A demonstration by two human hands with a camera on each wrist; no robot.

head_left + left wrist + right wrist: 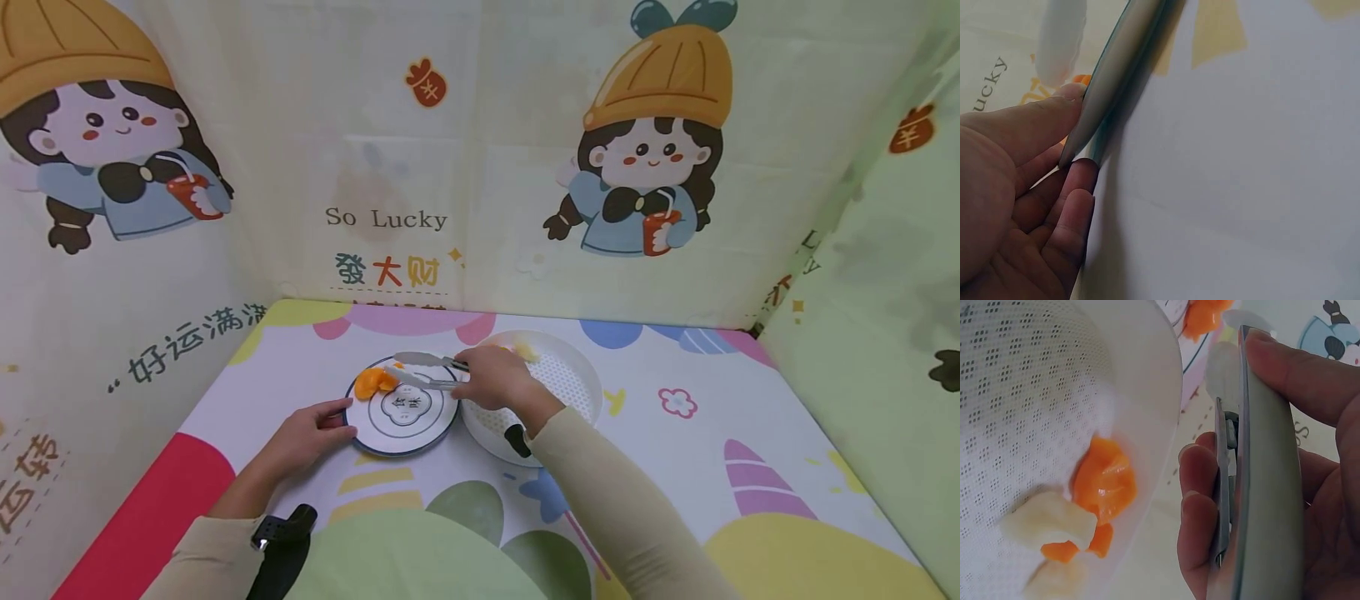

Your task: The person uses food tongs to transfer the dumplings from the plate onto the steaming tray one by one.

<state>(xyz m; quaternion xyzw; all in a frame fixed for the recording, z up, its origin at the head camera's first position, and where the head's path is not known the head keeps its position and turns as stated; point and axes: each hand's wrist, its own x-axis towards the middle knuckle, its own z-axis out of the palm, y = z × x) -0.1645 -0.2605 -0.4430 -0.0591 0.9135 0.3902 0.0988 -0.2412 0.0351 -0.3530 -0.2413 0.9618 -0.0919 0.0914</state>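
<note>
My left hand (pixel 303 437) grips the left rim of a white plate (pixel 438 421) with a dark blue edge, thumb on top and fingertips beneath, as the left wrist view shows. Orange pieces (pixel 373 382) of food lie on the plate's far left part. In my right hand (pixel 491 379) is a pair of metal tongs (pixel 1266 469) with pale, translucent tips. The tips reach left over the plate, spread apart right at the orange pieces. A white perforated basket (pixel 592 375) stands right of the plate, partly covered by my right hand and forearm.
Inside the basket lie an orange piece (pixel 1104 478) and pale yellowish chunks (pixel 1050 519) against its wall. A patterned cloth (pixel 637 467) covers the table. Printed fabric walls (pixel 502 208) rise behind and on both sides.
</note>
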